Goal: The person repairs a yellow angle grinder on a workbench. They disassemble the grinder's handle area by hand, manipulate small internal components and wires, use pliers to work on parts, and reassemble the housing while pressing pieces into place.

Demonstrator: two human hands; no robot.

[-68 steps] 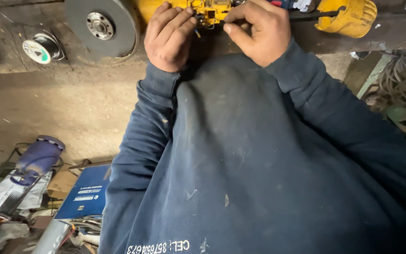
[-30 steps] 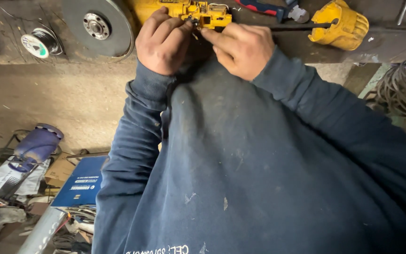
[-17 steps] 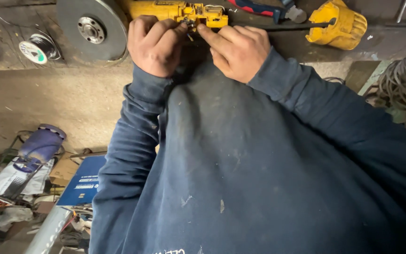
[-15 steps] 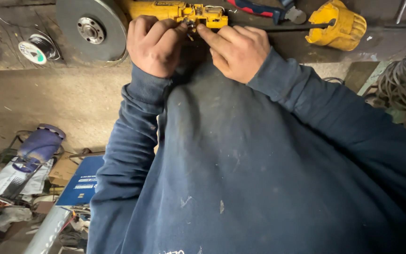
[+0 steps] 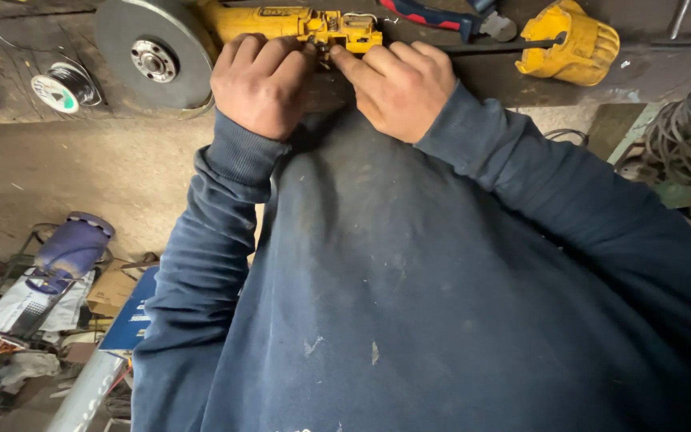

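Head view: a person in a dark blue sweatshirt (image 5: 441,304) leans over a grimy worktop (image 5: 57,120) and works at the opened rear end of a yellow angle grinder (image 5: 281,20), which lies along the top edge of the frame with its grey grinding disc (image 5: 149,52) at upper left. The left hand (image 5: 261,84), just left of centre, is curled closed over the grinder's body, steadying it. The right hand (image 5: 405,88), beside it, has its fingers (image 5: 353,64) pinched on the exposed small yellow parts (image 5: 345,28) at the tool's tail; what exactly they grip is too small to tell.

Compared with two seconds ago, both hands have slid slightly down and left in the frame and drawn closer together, and the grinder's disc and body now show more fully, mostly a shift of the camera. In the last half-second almost nothing has moved, which suggests fine, settled work on the tool's internals rather than a change of step.

A yellow end cap (image 5: 573,40) lies apart at upper right, with a red-and-blue handled tool (image 5: 433,16) behind the hands. A wire spool (image 5: 65,84) sits at far left; coiled cable (image 5: 689,132) hangs at right. The floor at lower left holds a blue box (image 5: 133,320) and clutter.
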